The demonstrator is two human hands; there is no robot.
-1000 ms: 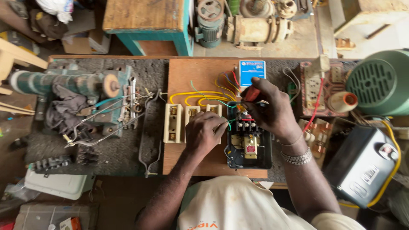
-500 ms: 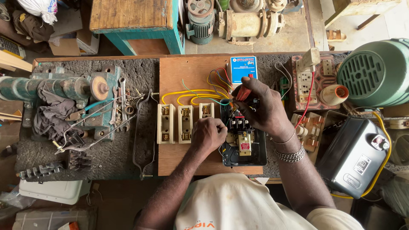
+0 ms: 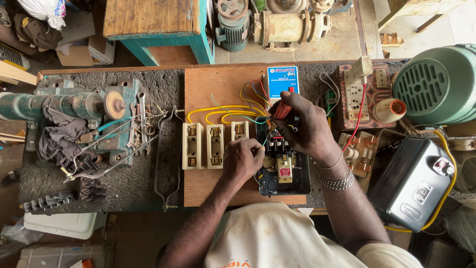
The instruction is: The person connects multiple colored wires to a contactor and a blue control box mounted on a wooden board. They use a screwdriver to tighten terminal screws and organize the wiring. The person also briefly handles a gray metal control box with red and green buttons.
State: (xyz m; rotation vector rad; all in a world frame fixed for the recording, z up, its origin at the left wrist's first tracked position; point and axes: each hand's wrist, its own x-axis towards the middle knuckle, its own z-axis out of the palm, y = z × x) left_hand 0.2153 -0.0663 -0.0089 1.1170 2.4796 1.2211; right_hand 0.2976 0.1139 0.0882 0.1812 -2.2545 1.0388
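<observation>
fingers (image 3: 292, 106) seemingly around red screwdriver (image 3: 282, 110)

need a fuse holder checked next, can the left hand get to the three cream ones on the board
Probably yes: the left hand rests right beside the cream fuse holders, with only bare board around them.

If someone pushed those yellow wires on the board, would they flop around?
Probably only a little. The yellow wires hold smooth arches above the wooden board, so they look springy rather than limp. Their ends seem fixed at the cream fuse holders, so they would likely bend, not slide.
</observation>
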